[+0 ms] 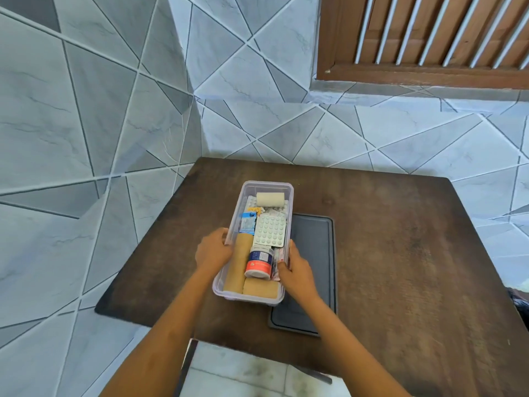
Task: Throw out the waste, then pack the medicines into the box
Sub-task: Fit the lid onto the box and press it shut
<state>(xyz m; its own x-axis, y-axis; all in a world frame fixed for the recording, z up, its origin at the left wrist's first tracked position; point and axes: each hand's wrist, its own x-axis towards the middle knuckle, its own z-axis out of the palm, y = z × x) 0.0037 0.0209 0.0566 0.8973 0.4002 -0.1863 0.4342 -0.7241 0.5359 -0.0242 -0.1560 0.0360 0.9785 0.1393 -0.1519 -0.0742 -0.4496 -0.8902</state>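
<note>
Here the left hand (213,250) and right hand (294,272) clasp the box (287,196) between them.

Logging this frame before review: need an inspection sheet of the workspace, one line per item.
Surface: dark brown wooden table, set in a tiled corner.
Job's things: clear box on the table, open, holding blister packs, a white roll, tan rolls, a jar lying on its side.
Lid: dark lid flat on the table, partly under the box's right side.
Clutter: nothing seen outside the box.
Hands: left hand grips the box's left wall; right hand grips its right wall.
Cables: nothing seen.
Surroundings: grey tiled walls, barred wooden window, tiled floor.
</note>
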